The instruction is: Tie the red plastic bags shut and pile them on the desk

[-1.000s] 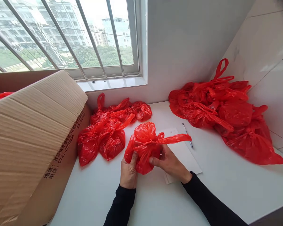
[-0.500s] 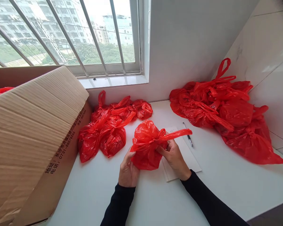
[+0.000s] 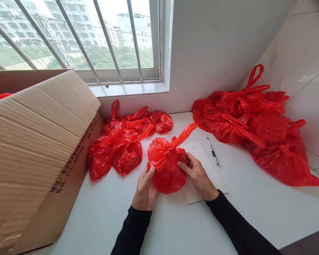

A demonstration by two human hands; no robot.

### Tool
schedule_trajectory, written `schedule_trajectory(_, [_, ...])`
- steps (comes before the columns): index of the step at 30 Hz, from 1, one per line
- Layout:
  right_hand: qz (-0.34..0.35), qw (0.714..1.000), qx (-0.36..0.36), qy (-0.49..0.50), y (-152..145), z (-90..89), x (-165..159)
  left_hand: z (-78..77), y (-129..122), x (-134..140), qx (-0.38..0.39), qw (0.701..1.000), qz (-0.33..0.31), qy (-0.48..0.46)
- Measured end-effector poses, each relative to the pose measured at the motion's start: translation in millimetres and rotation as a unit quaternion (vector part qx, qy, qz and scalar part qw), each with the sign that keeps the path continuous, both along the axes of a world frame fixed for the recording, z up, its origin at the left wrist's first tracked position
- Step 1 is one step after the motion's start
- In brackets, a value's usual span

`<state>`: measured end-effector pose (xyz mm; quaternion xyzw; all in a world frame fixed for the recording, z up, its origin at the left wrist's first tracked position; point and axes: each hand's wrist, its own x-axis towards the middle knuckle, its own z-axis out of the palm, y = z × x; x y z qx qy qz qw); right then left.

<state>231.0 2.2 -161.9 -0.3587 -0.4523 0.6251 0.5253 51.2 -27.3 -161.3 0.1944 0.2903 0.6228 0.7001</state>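
A knotted red plastic bag (image 3: 168, 170) is held between my two hands over the white table. My left hand (image 3: 145, 186) grips its lower left side, thumb on the front. On the right side my right hand (image 3: 198, 175) pinches the bag, with the other fingers behind it. The tied handle points up and to the right. What the bag contains is hidden by the plastic. Just left of it lie several similar tied red bags (image 3: 127, 152). A white notebook (image 3: 206, 170) lies partly under my right hand, and a pen (image 3: 213, 152) rests beside it.
An open cardboard box (image 3: 42, 141) stands at the left, with some red plastic showing inside. A heap of red bags (image 3: 266, 131) lies at the right against the wall. Behind the table (image 3: 175, 226) is a barred window (image 3: 108, 42) with a sill.
The bag has been turned upright between my hands; its handle swung from pointing right to pointing up and right. My left thumb now lies on the front. The view has shifted slightly.
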Motion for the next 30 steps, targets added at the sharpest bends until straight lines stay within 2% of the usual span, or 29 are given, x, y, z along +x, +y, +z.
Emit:
schedule_trajectory(4, [0.01,1.0,-0.002,0.021,-3.9,5.3,-1.0,-4.6,2.9,0.1,-0.015,0.999,0.009,0.036])
schedule_trajectory(11, [0.054,0.995,-0.049,0.072,-9.6,12.3,-1.7,7.4,-4.6,6.9,0.003,0.998,-0.025,0.058])
schedule_trajectory(14, [0.073,0.995,-0.048,0.055,-11.5,15.3,-2.0,4.2,-3.1,8.1,-0.009,0.996,-0.041,0.08])
schedule_trajectory(18, [0.07,0.997,-0.034,0.008,-13.5,18.7,-4.6,-3.2,-0.8,7.7,-0.019,0.994,-0.006,0.106])
schedule_trajectory(23, [0.064,0.998,-0.009,-0.008,-12.8,17.1,-6.7,-4.4,-3.1,8.1,-0.018,0.994,0.004,0.109])
schedule_trajectory(25, [0.06,0.998,-0.012,-0.018,-12.4,15.2,-6.5,-2.8,-4.3,6.2,-0.037,0.995,0.021,0.088])
schedule_trajectory(30, [0.057,0.998,-0.012,-0.016,-12.8,13.8,-5.2,6.4,-5.6,1.0,-0.085,0.995,0.035,-0.045])
